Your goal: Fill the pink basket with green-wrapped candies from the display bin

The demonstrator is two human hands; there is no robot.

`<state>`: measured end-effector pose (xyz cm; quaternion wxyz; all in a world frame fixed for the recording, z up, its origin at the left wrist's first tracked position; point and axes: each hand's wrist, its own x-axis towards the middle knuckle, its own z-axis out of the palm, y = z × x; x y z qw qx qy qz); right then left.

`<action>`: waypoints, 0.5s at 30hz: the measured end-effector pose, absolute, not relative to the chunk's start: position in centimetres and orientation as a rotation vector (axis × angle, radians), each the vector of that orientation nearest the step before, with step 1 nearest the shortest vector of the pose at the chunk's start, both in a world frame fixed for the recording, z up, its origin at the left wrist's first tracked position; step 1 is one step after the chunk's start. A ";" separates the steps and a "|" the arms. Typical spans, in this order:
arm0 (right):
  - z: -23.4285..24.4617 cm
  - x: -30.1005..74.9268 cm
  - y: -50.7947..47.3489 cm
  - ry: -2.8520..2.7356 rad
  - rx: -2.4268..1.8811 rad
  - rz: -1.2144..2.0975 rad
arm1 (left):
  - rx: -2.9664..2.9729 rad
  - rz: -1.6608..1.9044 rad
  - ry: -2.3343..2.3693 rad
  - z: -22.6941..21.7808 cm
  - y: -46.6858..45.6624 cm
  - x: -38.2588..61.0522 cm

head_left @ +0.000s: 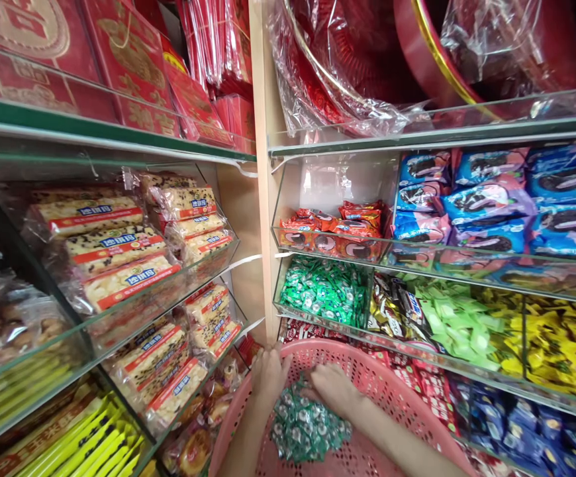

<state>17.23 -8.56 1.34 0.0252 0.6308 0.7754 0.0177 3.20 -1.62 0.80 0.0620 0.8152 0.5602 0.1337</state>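
Note:
A pink perforated plastic basket (392, 397) is in front of me at the bottom of the view. Inside it lies a heap of green-wrapped candies (310, 427). My left hand (270, 372) is closed over the basket's far left rim, its fingertips mostly hidden. Within the basket, my right hand (335, 389) is curled at the upper right side of the heap, touching the candies; its fingertips are out of sight. Just beyond the rim, a clear shelf compartment holds brighter green-wrapped candies (322, 288) of a similar look.
Clear-fronted shelves surround the basket. At left are packaged puffed-grain bars (119, 242) and yellow packets (84, 444). To the right sit blue cookie packs (489, 192), light-green candies (467, 318) and yellow candies (566, 338). Above, red boxes (129, 53) rest on a glass shelf.

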 end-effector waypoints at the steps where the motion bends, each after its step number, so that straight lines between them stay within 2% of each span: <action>1: 2.2 17.2 -8.6 2.443 1.959 0.085 | 2.455 0.403 1.694 0.8 -1.6 3.2; 5: 7.8 17.7 -8.2 2.610 2.117 0.282 | 2.434 0.374 1.708 0.7 -1.5 3.1; 9: 12.6 19.8 -5.8 2.316 2.539 0.393 | 2.427 0.388 1.714 0.5 -1.5 3.1; 15: 12.7 22.2 -2.5 2.035 2.632 0.172 | 2.406 0.385 1.723 0.5 -1.6 3.0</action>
